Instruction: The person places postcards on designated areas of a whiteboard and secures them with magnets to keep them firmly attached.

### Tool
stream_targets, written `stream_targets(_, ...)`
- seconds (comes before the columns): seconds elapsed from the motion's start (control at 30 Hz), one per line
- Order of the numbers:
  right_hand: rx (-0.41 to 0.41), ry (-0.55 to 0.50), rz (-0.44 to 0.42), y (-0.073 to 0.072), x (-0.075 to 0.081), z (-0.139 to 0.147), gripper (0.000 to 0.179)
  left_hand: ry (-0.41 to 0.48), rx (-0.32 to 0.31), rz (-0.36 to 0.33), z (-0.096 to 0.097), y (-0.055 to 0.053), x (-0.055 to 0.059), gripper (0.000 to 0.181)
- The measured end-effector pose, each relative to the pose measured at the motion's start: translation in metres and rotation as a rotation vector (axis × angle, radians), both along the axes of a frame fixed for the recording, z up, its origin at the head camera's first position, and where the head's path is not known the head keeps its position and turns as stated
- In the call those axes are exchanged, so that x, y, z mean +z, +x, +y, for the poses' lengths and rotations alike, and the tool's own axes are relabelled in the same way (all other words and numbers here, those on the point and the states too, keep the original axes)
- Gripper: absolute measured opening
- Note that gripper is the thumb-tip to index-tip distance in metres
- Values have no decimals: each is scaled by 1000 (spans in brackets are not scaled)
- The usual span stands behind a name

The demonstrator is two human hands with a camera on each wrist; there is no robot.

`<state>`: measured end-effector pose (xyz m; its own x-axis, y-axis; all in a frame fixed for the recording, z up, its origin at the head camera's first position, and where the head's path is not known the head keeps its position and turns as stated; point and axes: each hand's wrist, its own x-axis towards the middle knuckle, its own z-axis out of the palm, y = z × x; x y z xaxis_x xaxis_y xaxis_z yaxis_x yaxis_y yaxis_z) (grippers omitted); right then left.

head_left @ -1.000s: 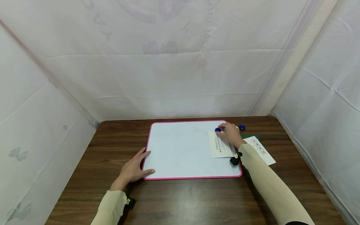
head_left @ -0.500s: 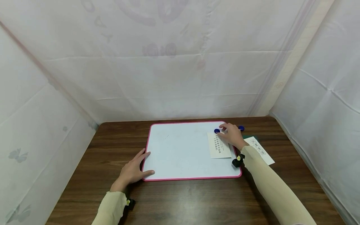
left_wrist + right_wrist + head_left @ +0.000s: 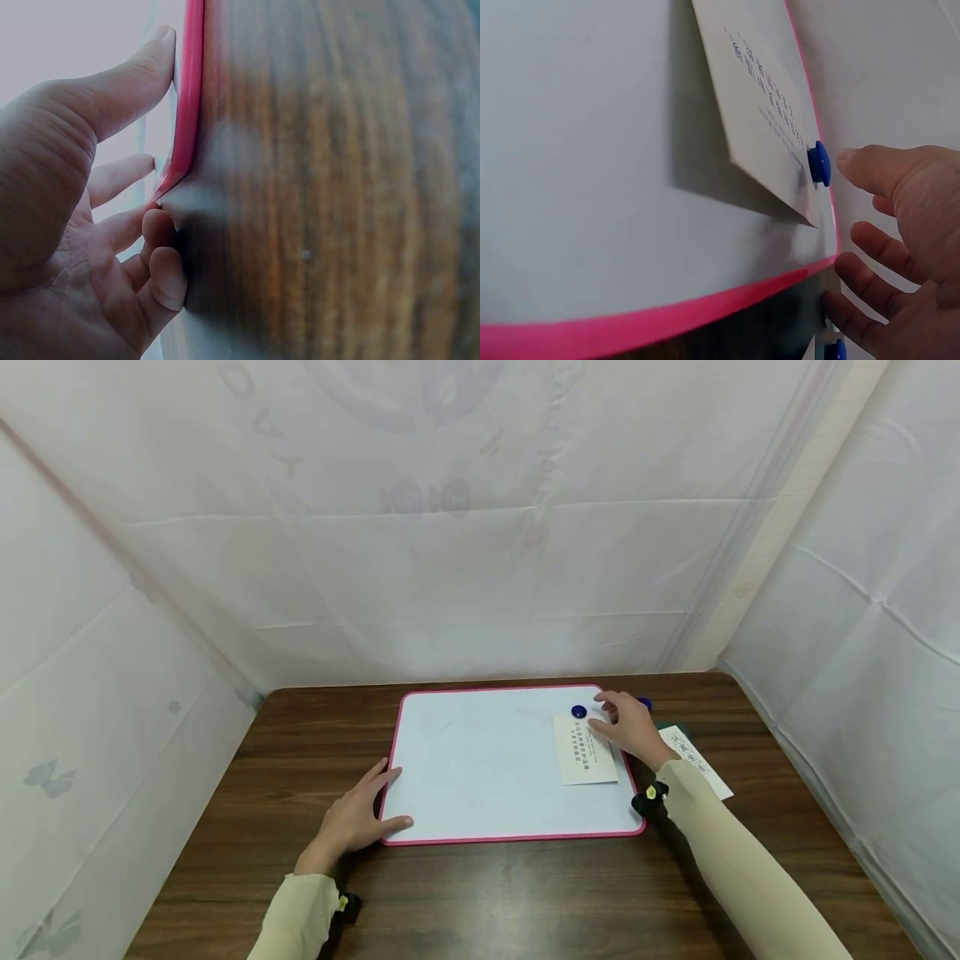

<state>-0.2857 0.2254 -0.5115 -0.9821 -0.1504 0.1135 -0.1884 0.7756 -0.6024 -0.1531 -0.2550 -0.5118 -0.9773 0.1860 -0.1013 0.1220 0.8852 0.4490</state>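
A whiteboard [image 3: 472, 768] with a pink frame lies on the wooden table. My left hand [image 3: 352, 814] rests at its left edge, thumb and index finger spread on the white surface; in the left wrist view other fingers bend beside the pink frame [image 3: 189, 90]. Near the board's right side, a printed white card [image 3: 573, 760] lies beneath a round blue magnet [image 3: 579, 712] at its top edge. In the right wrist view the card's near corner stands away from the board. My right hand [image 3: 630, 722] hovers just right of the magnet [image 3: 820, 163], fingers apart and holding nothing.
Another blue magnet [image 3: 646, 702] lies on the table behind my right hand. A second printed card [image 3: 705, 766] lies right of the board, over something green [image 3: 670, 725]. White cloth walls [image 3: 450, 577] stand behind and at both sides of the table.
My right hand has let go of the blue magnet and drawn back to the right. The magnet stays at the card's top edge. The left hand has not moved.
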Motion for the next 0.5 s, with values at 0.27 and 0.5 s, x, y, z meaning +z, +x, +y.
stream_targets(0.27,9,-7,4,12,3,12,58,-2,4,6,0,0,-1,92)
stream_targets(0.5,8,-15,19,25,6,26,60,-2,5,6,1,-1,-1,93)
